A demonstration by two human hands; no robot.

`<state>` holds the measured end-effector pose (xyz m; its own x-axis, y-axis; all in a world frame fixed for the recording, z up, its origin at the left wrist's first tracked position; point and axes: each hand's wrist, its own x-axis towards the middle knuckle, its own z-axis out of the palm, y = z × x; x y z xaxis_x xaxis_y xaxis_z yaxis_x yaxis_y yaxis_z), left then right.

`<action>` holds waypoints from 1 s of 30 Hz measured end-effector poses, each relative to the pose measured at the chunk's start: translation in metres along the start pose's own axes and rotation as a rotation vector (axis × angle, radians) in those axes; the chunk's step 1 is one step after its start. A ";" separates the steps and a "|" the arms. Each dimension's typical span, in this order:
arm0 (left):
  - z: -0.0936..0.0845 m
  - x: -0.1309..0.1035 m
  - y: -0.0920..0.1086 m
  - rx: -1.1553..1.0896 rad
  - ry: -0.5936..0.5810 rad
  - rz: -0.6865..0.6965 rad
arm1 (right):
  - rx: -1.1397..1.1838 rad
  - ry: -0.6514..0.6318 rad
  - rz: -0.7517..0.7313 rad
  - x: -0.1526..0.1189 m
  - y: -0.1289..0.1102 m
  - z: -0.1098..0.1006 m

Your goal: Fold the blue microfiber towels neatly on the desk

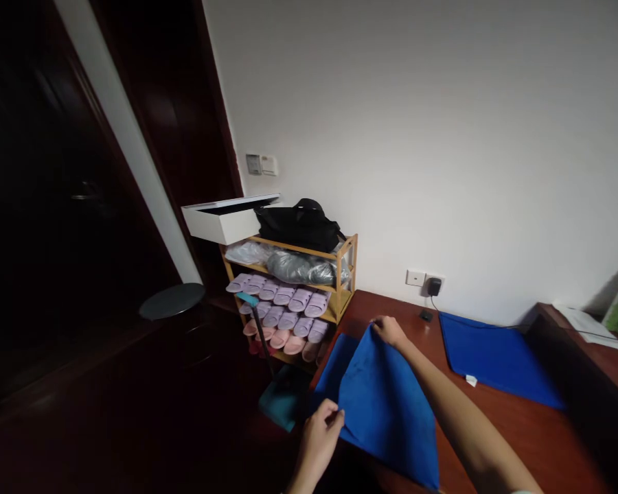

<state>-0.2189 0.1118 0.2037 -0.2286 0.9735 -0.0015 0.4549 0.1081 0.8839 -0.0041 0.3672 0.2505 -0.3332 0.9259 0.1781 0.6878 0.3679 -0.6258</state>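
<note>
A blue cloth is held up by two of its corners over the left end of the reddish-brown table. My right hand pinches the far corner. Closer to me, my left hand grips the near corner between thumb and fingers. Under the raised cloth, more blue fabric lies at the table's left edge; whether it is the same piece I cannot tell. Farther right, another blue cloth lies flat with a small white tag at its front edge.
A wooden shoe rack with several slippers stands beyond the table. On its top are a white box and a black bag. A plugged-in adapter sits by the wall. A round stool stands left.
</note>
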 end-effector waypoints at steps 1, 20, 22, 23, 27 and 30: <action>-0.009 0.003 -0.010 0.029 0.029 -0.007 | -0.015 -0.009 -0.015 0.010 -0.005 0.013; -0.020 0.031 -0.113 0.371 0.237 -0.021 | 0.001 -0.060 -0.044 0.048 -0.002 0.174; -0.020 0.032 -0.111 0.400 0.235 0.002 | 0.055 -0.041 -0.086 0.047 -0.007 0.161; -0.020 0.032 -0.110 0.411 0.231 0.009 | 0.080 -0.027 -0.103 0.045 -0.009 0.152; -0.031 0.032 -0.098 0.338 0.155 -0.008 | 0.155 0.042 -0.148 0.024 -0.016 0.095; -0.042 0.033 -0.079 0.172 0.148 0.059 | 0.178 0.089 -0.180 -0.010 -0.015 0.032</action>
<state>-0.2983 0.1268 0.1537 -0.3152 0.9404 0.1275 0.6086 0.0972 0.7875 -0.0318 0.3496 0.2339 -0.3769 0.8535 0.3599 0.4952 0.5141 -0.7004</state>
